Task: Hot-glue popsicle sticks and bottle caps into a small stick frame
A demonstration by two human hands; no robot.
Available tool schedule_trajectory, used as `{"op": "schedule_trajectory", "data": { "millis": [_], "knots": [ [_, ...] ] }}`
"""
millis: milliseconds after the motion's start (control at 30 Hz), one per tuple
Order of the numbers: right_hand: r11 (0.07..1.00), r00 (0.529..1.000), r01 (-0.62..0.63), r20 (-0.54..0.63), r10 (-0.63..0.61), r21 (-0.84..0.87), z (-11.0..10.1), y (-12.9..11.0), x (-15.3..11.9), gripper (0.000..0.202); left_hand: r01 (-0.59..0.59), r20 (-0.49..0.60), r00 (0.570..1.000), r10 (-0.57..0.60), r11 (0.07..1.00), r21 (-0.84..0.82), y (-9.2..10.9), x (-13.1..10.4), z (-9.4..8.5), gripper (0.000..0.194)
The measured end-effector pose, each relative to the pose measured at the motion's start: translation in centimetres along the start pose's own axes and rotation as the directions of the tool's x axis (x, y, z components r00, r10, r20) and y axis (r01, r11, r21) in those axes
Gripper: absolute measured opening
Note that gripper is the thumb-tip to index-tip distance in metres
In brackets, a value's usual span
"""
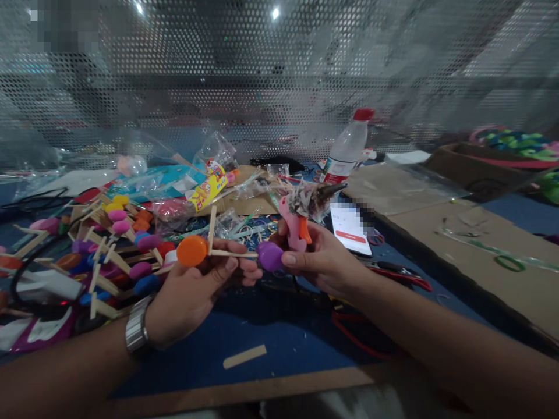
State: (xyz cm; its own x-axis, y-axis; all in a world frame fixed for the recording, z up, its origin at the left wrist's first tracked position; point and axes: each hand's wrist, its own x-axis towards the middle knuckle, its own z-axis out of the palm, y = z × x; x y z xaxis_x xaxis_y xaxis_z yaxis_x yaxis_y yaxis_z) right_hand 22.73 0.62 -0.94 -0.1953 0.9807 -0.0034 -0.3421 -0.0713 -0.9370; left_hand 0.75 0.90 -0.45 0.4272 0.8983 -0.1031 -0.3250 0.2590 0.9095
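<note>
Over the middle of the table my left hand (196, 297) pinches a craft-stick piece (231, 254). An orange bottle cap (192, 251) sits at its left end, and a short stick (212, 230) stands upright from it. A purple cap (269, 256) meets the right end; whether it is fixed there I cannot tell. My right hand (318, 256) is closed around a pink hot glue gun (297, 238) with an orange trigger, its dark, grimy nozzle pointing right. The thumb of that hand also presses against the purple cap.
Several stick-and-cap pieces (117, 256) are heaped at left. Behind lie plastic wrappers (209, 186) and a red-capped bottle (343, 148). A phone (350, 228), red-handled pliers (402, 273) and cardboard (463, 233) are at right. One loose craft stick (244, 356) lies near the front edge.
</note>
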Motion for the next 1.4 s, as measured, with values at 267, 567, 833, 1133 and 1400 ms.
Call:
{"op": "schedule_trajectory", "data": {
  "millis": [267,567,833,1133,1400],
  "knots": [
    [1.000,1.000,-0.016,0.002,0.016,0.008,-0.07,-0.12,-0.02,0.055,-0.012,0.020,1.000,0.012,0.999,0.033,-0.04,0.05,0.19,0.019],
    [1.000,0.999,0.003,0.038,-0.004,0.030,-0.20,0.00,0.07,0.054,-0.031,0.066,0.997,0.032,0.999,-0.011,-0.43,0.16,-0.06,0.013],
    [1.000,0.999,-0.003,0.034,0.002,0.027,-0.24,0.10,0.04,0.055,-0.043,0.069,0.997,0.044,0.999,-0.011,-0.38,0.09,0.08,0.010],
    [1.000,0.999,-0.001,0.042,0.001,0.014,-0.35,0.14,0.07,0.055,-0.023,0.071,0.997,0.027,0.998,-0.064,-0.32,0.06,0.25,0.011],
    [1.000,0.999,-0.008,0.039,0.008,0.005,-0.36,0.08,-0.03,0.056,-0.019,0.057,0.998,0.022,0.998,-0.058,-0.20,-0.07,0.47,0.015]
  ]
}}
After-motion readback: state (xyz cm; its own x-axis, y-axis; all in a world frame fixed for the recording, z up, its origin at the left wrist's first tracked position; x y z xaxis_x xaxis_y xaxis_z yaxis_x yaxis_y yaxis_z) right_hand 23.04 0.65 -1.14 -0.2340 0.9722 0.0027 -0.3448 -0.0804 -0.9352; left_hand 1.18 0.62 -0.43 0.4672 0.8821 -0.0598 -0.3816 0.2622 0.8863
